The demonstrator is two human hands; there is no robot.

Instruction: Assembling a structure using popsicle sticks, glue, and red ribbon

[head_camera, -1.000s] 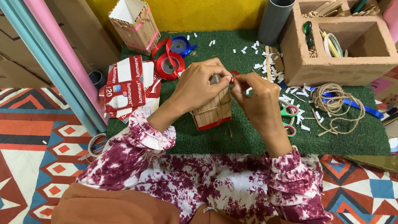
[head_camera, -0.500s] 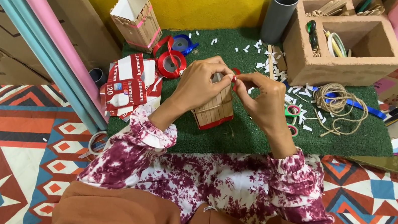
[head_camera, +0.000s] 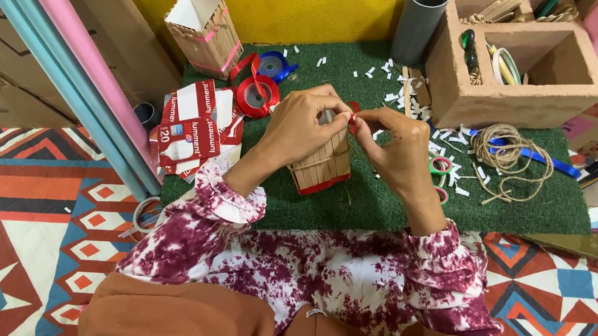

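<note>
Where the green turf mat (head_camera: 386, 201) covers the middle of the patterned quilt, we list one small box of flat wooden sticks (head_camera: 322, 165), pale and ribbed along its sides, with a red band at its lower edge. It stands on the turf, tipped slightly, directly under both of our hands. Our left hand (head_camera: 302, 127) curls over the box's top and left side, fingers bent and pinching at the upper rim. Our right hand (head_camera: 396, 151) meets it from the other side, thumb and forefinger closed on a short piece of red ribbon (head_camera: 353, 111) at the box's top edge. Both hands grip; neither lies loose.

Listed around them:
- a red ribbon spool (head_camera: 256, 96), glossy, just left of the left hand, with a blue spool (head_camera: 275, 66) behind it;
- flattened red-and-white carton pieces (head_camera: 193, 128), creased, at the mat's left edge;
- a second stick-clad carton (head_camera: 203, 32), upright, open-topped, near the yellow wall;
- a grey plastic tube (head_camera: 417, 19), smooth, standing at the back;
- a two-compartment cardboard box (head_camera: 520, 96), matte brown, holding tape rolls and sticks;
- a coil of rough jute twine (head_camera: 502, 151), loose, right of the right hand;
- white paper scraps (head_camera: 372, 70), scattered over the turf;
- long pink and pale-blue paper rolls (head_camera: 63, 48), lying aslant on the left.
</note>
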